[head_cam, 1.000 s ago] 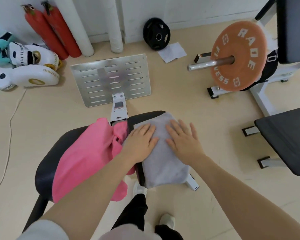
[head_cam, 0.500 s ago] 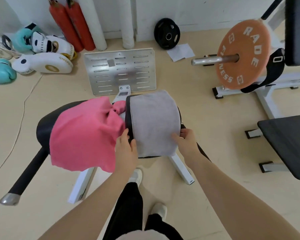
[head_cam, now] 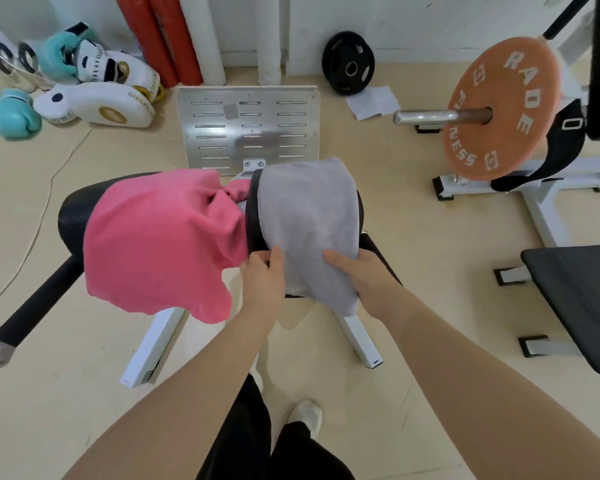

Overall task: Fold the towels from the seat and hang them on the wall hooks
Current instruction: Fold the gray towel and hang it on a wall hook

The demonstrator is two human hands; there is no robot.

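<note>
Draped lengthwise over black padded seat [head_cam: 253, 216], folded grey terry towel [head_cam: 309, 220] is pinched at near edge by left hand [head_cam: 264, 285] and right hand [head_cam: 368, 278]; long axis runs away from fingers [head_cam: 333, 258].

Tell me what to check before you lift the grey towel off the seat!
1. Left hand grips the grey towel at its near left edge: ok.
2. Right hand grips the near right edge: ok.
3. Grey towel lies smooth over the black seat: ok.
4. Pink towel apart from the grey one, so it will not drag along: ok, they look separate.
5. Pink towel folded: not ok, it is bunched.
6. Wall hooks in sight: cannot tell, none show.
</note>
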